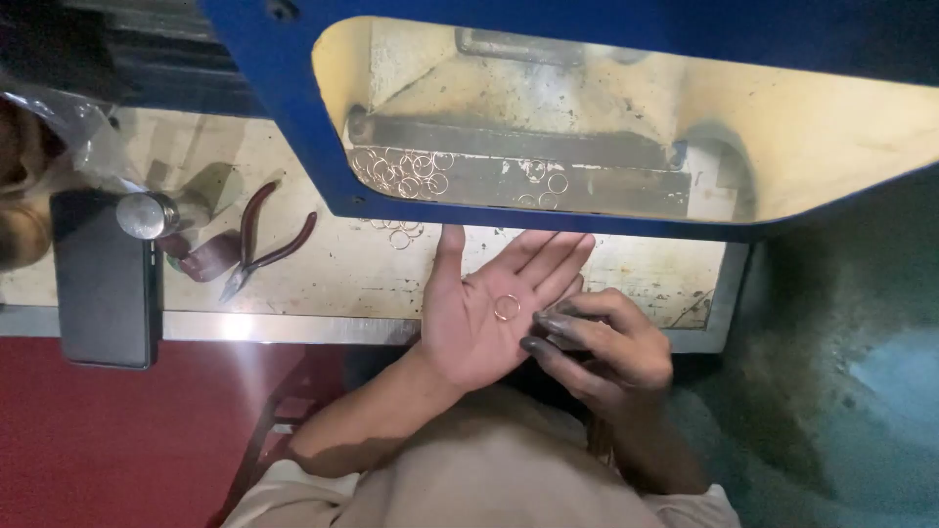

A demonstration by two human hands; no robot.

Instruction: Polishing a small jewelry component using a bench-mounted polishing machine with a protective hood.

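There's one small gold ring [507,307] lying loose in the middle of the left hand [489,313], which is spread flat and palm-up like a little tray so it can't roll off. The right hand [602,352] sits just beside it, fingertips pinched narrow, apparently holding nothing. More rings [403,172] are piled under the blue machine frame [293,117], and pliers [256,242] lie on the bench [333,279].
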